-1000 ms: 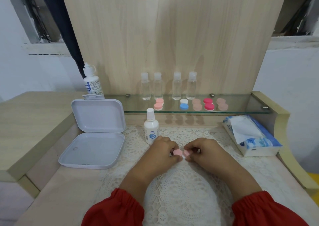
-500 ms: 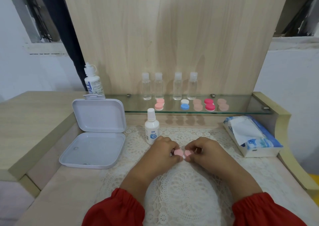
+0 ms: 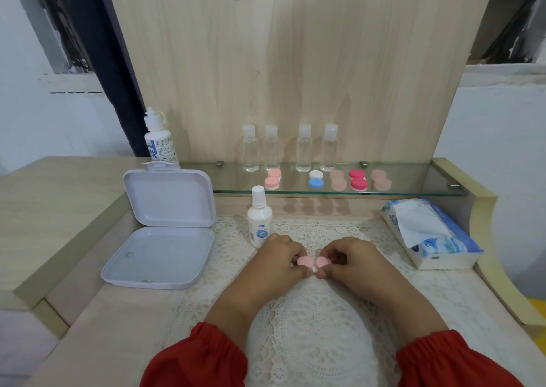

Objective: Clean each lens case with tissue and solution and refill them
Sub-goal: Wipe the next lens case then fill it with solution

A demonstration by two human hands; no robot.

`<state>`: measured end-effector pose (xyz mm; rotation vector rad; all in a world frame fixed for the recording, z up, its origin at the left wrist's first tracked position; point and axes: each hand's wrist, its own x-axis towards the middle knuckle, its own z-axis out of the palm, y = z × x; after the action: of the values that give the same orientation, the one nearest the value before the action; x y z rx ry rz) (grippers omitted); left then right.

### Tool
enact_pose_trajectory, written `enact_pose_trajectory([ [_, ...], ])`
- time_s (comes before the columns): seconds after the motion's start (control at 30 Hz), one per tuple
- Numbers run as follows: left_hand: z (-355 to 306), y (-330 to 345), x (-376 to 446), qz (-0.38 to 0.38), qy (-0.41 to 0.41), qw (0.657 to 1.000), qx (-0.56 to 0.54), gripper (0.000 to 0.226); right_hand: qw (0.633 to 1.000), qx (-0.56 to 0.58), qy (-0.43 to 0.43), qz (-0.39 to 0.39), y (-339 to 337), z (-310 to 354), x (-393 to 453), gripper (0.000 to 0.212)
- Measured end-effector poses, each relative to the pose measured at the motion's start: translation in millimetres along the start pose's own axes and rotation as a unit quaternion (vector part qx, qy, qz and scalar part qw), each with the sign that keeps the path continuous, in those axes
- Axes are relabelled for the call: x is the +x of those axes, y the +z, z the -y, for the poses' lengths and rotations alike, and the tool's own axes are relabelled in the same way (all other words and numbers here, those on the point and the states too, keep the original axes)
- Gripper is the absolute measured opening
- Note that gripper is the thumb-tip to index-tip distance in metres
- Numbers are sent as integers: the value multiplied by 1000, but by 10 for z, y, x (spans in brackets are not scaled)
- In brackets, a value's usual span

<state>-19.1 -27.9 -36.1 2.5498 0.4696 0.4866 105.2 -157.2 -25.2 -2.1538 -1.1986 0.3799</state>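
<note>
Left hand (image 3: 276, 258) and right hand (image 3: 351, 258) each pinching an end of pink lens case (image 3: 312, 262), long axis left-right, caps up

Glossy glass shelf (image 3: 413, 190), matt wood-grain back panel (image 3: 295, 76), lace cloth mat (image 3: 319, 327), smooth plastic box (image 3: 165, 238)

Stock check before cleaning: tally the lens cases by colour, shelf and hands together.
Light pink: 2, one on the glass shelf, one in the hands
Blue and white: 1
Beige: 2
Hot pink: 1
Total: 6

Tall white bottle (image 3: 161, 139) — label partly reads "M EYE"; other print illegible.
</note>
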Motion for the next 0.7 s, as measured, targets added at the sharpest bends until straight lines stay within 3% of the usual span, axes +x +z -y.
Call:
enact_pose_trajectory([
  [0.23, -1, 4, 10, 6, -15, 1000, -4, 21, 999, -26, -31, 12, 5, -5, 18, 16],
  [0.7, 29, 6, 11, 27, 1, 999, -19, 24, 999, -15, -43, 5, 19, -57, 14, 21],
])
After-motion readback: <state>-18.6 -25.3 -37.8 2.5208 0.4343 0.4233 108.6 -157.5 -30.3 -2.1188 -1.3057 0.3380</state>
